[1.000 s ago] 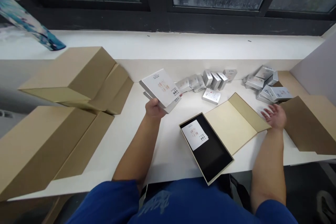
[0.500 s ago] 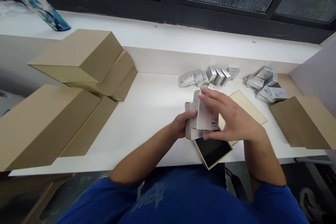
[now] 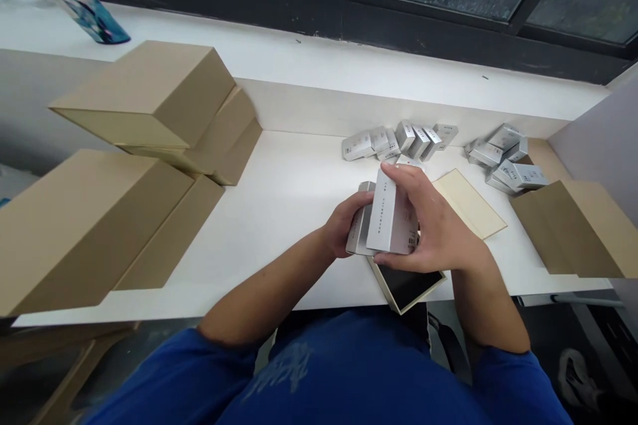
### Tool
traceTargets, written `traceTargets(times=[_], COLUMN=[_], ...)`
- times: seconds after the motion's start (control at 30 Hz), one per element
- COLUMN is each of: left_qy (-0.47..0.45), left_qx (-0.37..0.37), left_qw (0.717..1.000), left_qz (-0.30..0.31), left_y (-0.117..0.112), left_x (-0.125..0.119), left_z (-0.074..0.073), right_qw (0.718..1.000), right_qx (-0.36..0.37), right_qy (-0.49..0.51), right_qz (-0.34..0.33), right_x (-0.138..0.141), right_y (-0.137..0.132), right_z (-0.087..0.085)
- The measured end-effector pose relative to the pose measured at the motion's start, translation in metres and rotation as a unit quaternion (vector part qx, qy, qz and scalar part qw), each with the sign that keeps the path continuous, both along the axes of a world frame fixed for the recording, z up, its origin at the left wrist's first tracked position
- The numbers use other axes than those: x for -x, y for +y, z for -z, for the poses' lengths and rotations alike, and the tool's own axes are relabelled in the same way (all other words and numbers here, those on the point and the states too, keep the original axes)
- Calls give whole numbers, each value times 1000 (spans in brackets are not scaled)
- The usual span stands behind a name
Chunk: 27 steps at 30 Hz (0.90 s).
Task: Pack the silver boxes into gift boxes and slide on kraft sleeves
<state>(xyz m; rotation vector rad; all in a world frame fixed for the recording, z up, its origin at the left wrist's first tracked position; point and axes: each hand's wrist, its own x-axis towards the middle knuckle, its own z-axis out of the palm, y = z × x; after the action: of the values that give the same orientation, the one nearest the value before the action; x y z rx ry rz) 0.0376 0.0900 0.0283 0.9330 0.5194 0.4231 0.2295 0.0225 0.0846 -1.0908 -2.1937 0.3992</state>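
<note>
Two small silver-white printed cartons are held up together over the table's near side. My left hand (image 3: 345,222) is closed on the left carton (image 3: 359,229), its thumb along the edge. The right carton (image 3: 391,216) is gripped by my right hand (image 3: 433,222), with fingers on its top end and thumb at its lower end. Below the hands sits an open cream-rimmed box with a black inside (image 3: 409,287), partly hidden by the cartons and my right hand. A flat cream panel (image 3: 466,202) lies behind my right wrist.
Several silver cartons (image 3: 359,145) are lined up at the table's back. More cartons (image 3: 521,176) lie piled by an open brown box (image 3: 573,226) on the right. Large brown boxes (image 3: 134,93) are stacked on the left. A blue patterned cylinder (image 3: 94,13) stands on the sill.
My right hand has closed around the right carton, which is now tilted so its narrow printed side faces up. The left carton has tipped as well, apart from it at the top.
</note>
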Motion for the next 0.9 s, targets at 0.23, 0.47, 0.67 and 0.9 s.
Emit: traceTargets(times=[0.23,0.47,0.67,0.9], left_qy=[-22,10,80,-162], left_qx=[6,-103,-589,-646], left_qw=[999,994,803,724], left_qz=[48,43,-48,-180], left_y=[6,20,8,-1], left_x=[1,13,25,-7], left_z=[14,23,63,65], right_qw=[998,989,864,815], right_qx=[54,88,326,418], right_qy=[0,72,372,394], right_qz=[37,94,94,80], right_x=[18,14,15,27], right_y=[-4,-12,-25,-29], right_z=[25,51,72,71])
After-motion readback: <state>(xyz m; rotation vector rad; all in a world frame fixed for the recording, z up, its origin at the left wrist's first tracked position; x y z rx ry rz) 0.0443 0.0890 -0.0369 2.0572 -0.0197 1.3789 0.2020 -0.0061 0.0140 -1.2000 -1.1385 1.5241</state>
